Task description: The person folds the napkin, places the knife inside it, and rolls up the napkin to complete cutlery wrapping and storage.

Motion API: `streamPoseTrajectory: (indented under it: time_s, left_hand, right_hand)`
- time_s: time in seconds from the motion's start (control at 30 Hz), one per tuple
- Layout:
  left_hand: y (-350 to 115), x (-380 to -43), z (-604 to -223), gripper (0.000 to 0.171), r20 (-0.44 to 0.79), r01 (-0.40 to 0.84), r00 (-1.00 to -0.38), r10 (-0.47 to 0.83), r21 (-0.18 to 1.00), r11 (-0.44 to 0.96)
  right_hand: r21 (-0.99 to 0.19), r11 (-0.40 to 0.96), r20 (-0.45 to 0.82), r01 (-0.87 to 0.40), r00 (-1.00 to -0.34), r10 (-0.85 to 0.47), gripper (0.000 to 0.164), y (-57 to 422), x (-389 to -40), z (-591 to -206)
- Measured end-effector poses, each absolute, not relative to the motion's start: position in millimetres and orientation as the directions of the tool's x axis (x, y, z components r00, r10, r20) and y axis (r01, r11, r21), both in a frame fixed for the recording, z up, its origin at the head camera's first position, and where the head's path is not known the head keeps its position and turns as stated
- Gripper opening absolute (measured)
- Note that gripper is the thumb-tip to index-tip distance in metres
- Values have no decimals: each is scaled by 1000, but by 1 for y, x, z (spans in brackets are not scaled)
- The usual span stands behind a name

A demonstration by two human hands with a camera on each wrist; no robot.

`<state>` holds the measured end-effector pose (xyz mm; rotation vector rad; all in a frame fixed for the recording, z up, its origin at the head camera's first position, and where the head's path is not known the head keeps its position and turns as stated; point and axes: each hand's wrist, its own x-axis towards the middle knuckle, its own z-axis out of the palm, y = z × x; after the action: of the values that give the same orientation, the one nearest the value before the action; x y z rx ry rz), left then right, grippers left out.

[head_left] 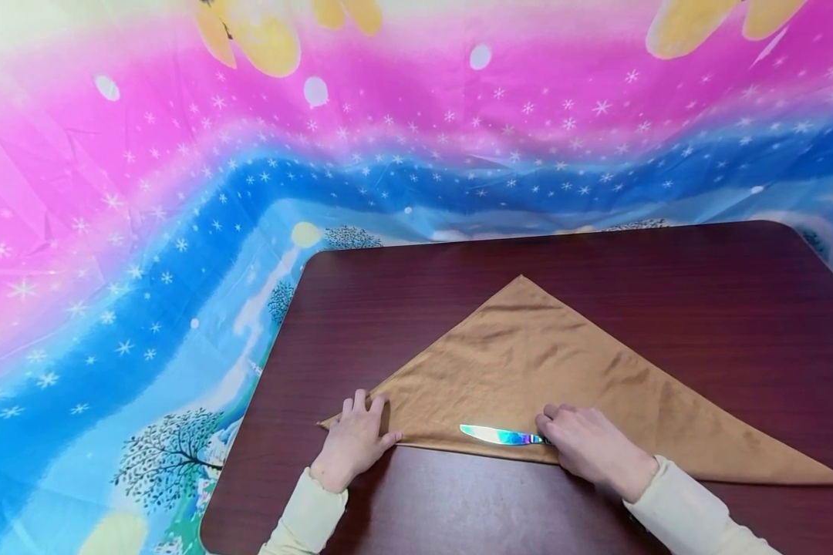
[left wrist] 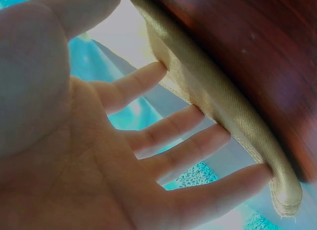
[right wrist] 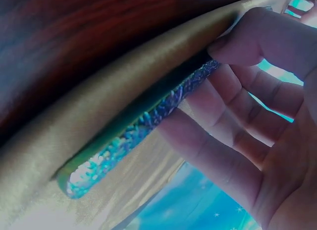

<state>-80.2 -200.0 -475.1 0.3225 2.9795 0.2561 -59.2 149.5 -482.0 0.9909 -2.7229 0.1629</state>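
A tan napkin, folded into a large triangle, lies on the table with its long edge toward me. My right hand pinches the handle of a shiny iridescent table knife, whose blade points left along that near edge. In the right wrist view the knife's patterned handle lies against the cloth, between thumb and fingers. My left hand rests on the napkin's left corner with fingers spread. Its fingertips touch the cloth near the rolled-looking edge in the left wrist view.
The dark reddish-brown table has rounded corners and a glossy surface. Behind it and along its left side hangs a pink and blue curtain printed with snowflakes and trees. The napkin's right corner reaches close to the table's right side.
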Motion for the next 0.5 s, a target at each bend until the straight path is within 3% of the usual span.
streamPoseTrajectory:
  time_s: [0.5]
  left_hand:
    - [-200, -80, -474, 60, -115, 200, -968, 223, 184, 962]
  right_hand:
    - [-13, 774, 262, -633, -749, -608, 26, 150, -57, -482]
